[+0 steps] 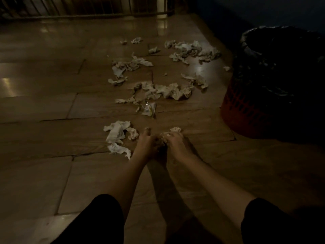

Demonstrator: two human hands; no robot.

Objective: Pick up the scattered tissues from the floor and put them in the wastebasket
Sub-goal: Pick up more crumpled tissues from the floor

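Black sleeves [98, 219] lead to both hands: left hand [149, 143] and right hand [175, 141] clutch crumpled white tissues [173, 130]; red plastic wastebasket [246, 110] at two o'clock.

Two bare forearms, left hand [149, 143] and right hand [175, 141] ungloved, no visible rings or watch in the dim light. Black sleeves [105, 217] ending near the elbows, plain, unmarked.

One head-worn wide-angle view looks forward and down over the floor [52, 106], near the outstretched forearms, wastebasket [255, 110] at right.
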